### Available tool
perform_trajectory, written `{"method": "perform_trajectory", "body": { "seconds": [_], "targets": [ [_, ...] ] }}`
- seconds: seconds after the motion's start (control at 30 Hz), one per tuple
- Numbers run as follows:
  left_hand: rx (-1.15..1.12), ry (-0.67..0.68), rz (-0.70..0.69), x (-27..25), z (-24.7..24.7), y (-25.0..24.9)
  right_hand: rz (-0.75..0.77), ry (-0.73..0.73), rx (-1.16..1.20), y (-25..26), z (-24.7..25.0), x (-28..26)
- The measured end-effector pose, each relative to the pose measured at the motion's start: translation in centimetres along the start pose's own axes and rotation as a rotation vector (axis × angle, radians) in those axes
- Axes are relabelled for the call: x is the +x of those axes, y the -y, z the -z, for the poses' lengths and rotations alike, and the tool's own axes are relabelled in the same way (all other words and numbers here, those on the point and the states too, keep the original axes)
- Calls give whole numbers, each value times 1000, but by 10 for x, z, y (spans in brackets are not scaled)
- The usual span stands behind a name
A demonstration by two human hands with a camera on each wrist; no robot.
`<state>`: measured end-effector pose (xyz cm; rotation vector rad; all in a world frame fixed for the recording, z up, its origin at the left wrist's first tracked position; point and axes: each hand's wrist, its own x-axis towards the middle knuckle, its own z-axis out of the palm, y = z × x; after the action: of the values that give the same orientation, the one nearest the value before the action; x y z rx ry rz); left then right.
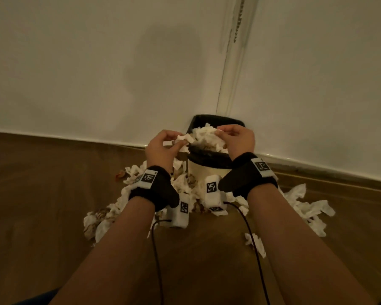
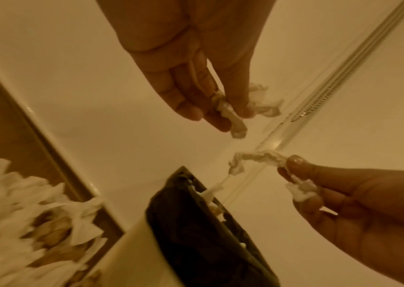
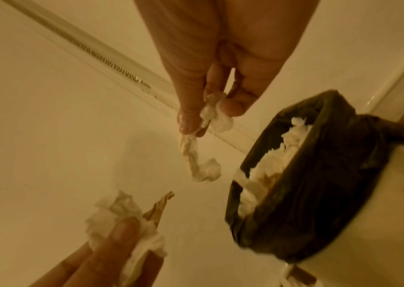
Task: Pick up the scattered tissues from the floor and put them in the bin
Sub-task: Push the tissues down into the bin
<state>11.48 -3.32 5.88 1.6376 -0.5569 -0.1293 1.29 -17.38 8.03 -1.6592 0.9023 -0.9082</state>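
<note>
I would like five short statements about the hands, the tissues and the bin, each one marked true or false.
1. The left hand pinches a tissue. True.
2. The right hand is open and holds nothing. False: it too pinches a tissue, which hangs from its fingertips.
3. The bin has a black liner and already holds tissues. True.
4. The floor has been cleared of all tissues. False: many tissues on the floor lie on both sides of the bin.
5. The bin lies on its side in the middle of the room. False: it stands upright by the wall.
</note>
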Motion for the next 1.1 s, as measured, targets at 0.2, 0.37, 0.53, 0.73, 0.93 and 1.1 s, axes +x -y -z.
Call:
{"method": "perform_trajectory", "body": {
  "seconds": [0.2,0.37,0.53,0.73,0.93,1.1],
  "targets": [
    [295,123,-129,19,-52,-27,-173,-148,123,-14,32,18],
    [559,290,-186,18,-90,-23,-191,-40,-132,-28,35,18],
    [760,459,-165,16,-108,-5,-78,-41,-392,-40,29,17],
    [887,643,-235,20,-108,9,79,298,-745,-44,26,18],
    [722,448,-406,13,-91,14,152,180,-891,-49,19,11],
    [627,230,-331,6,-59,25,261,-53,-856,-43,3,-4]
  ]
}}
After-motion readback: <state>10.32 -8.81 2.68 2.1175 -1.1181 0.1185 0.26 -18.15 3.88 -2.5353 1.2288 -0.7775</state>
